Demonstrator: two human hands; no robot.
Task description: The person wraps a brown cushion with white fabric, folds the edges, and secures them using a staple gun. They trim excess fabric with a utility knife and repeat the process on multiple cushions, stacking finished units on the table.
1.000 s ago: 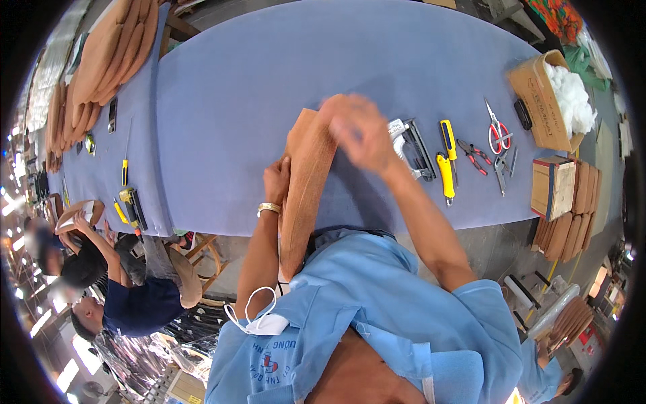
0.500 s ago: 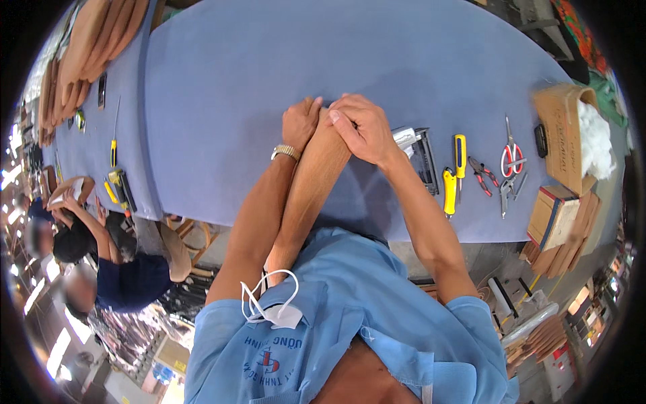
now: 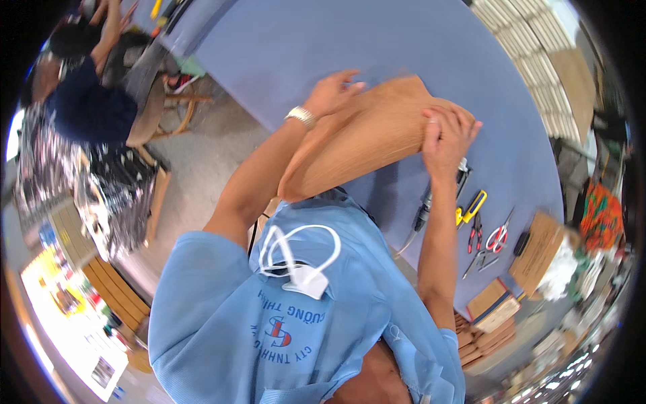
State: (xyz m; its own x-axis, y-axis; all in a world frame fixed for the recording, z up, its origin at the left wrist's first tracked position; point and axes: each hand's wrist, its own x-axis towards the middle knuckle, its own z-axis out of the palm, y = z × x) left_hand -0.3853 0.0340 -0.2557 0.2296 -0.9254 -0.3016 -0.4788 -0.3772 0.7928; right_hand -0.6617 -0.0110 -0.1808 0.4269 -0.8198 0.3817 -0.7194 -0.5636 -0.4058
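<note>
I hold a long tan leather-like padded piece (image 3: pixel 363 145) with both hands above the blue table (image 3: pixel 323 40). My left hand (image 3: pixel 333 91), with a bracelet on the wrist, grips its upper left edge. Pressing on the far right end of the piece is my right hand (image 3: pixel 445 138), fingers curled over the edge. The near end of the piece rests against my blue shirt.
On the table to the right lie a yellow-handled tool (image 3: pixel 471 205), pliers (image 3: pixel 476 236), scissors (image 3: pixel 498 237) and a metal tool (image 3: pixel 424 212). A cardboard box (image 3: pixel 538 249) with white stuffing stands beyond. Another person (image 3: pixel 87 94) sits at upper left by a wooden stool (image 3: pixel 158 111).
The view has swung round to the left. Both hands have lifted and turned the tan piece, which now shows its broad face; my hands have moved apart along its far edge.
</note>
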